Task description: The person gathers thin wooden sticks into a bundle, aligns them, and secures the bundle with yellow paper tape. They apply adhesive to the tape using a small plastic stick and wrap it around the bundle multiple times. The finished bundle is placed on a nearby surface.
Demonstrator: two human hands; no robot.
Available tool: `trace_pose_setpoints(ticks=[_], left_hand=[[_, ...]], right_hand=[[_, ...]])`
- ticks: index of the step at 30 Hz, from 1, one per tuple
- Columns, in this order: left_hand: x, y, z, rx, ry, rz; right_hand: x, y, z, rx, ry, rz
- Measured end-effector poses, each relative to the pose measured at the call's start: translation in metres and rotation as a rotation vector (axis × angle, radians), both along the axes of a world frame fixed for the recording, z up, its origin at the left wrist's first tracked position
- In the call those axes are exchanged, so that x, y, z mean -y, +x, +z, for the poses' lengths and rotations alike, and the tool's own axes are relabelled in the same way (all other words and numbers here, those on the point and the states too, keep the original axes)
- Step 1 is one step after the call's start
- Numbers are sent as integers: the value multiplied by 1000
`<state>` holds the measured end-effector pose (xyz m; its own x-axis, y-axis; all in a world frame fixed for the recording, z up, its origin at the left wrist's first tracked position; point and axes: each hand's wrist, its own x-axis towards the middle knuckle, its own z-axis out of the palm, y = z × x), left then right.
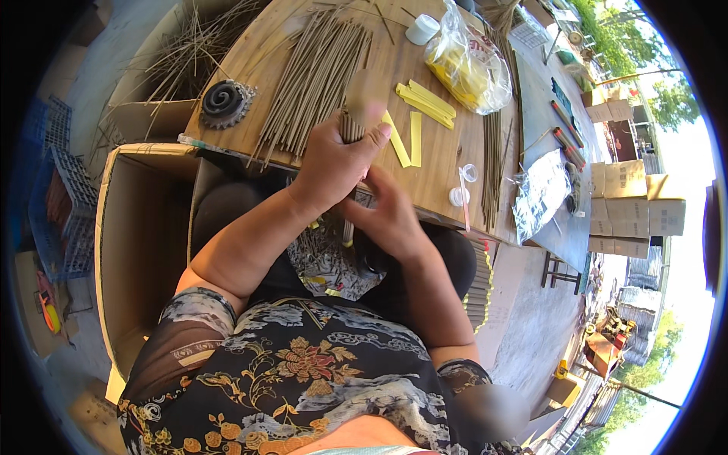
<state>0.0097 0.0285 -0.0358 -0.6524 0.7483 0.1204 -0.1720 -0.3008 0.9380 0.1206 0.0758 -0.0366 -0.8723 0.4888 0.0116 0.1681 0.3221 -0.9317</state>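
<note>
My left hand (334, 155) is closed round an upright bundle of thin brown incense sticks (351, 130), its thumb pressed across the front. Just below, my right hand (390, 218) curls at the lower part of the same bundle, and its fingertips are partly hidden behind my left wrist. The bundle's lower end shows under the hands, over my lap. On the wooden table (447, 163) past my left hand lies a broad row of loose sticks (315, 80). Flat yellow strips (415, 140) lie beyond my hands to the right, with more yellow strips (428, 105) stacked behind them.
A dark spiral-topped gear-like piece (226, 104) sits at the table's left corner. A clear bag with yellow contents (470, 68) and a white jar (422, 30) stand at the back. An open cardboard box (144, 243) is at my left. Small clear lids (462, 186) lie at right.
</note>
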Motion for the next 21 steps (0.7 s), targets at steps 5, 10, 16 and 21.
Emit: trace_pose_setpoints(ticks=[5, 10, 16, 21], left_hand=[[1, 15, 8, -283, -120, 4], [-3, 41, 2, -559, 55, -149], [0, 67, 14, -684, 44, -156], [5, 75, 48, -772, 168, 9]], right_hand=[[-16, 22, 42, -66, 394, -286], [-8, 21, 59, -128, 782, -343], [-10, 55, 82, -150, 881, -409], [-8, 85, 106, -496, 262, -426]])
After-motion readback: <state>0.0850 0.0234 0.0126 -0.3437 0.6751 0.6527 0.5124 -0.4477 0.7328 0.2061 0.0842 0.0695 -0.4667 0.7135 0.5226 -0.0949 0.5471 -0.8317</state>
